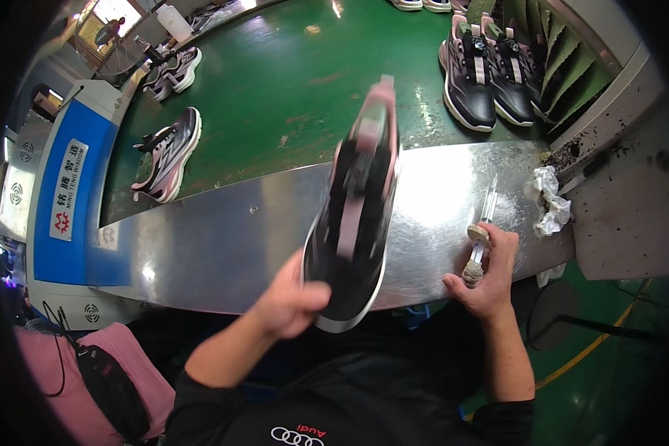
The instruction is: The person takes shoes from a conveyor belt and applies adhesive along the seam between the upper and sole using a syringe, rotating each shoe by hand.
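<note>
My left hand [293, 297] grips a black sneaker [349, 253] by its toe end, thumb over the toe and fingers round the side. The sneaker has a pink strap, a pink heel collar and a pale sole edge. Its heel points away from me, and it is slightly blurred. In my right hand [490, 271] is a syringe [490, 204] with a clear barrel, its thin needle pointing away over the metal bench edge. Tan wrapping covers the syringe's flange and plunger end, where my fingers and thumb close around it.
A green conveyor belt [290, 89] lies beyond the metal bench top [201, 245]. Sneakers [468, 82] stand by a rack at the far right; another sneaker [169, 156] sits left. Crumpled white tissue [550, 201] lies right of the syringe. A blue-and-white machine [59, 245] stands left.
</note>
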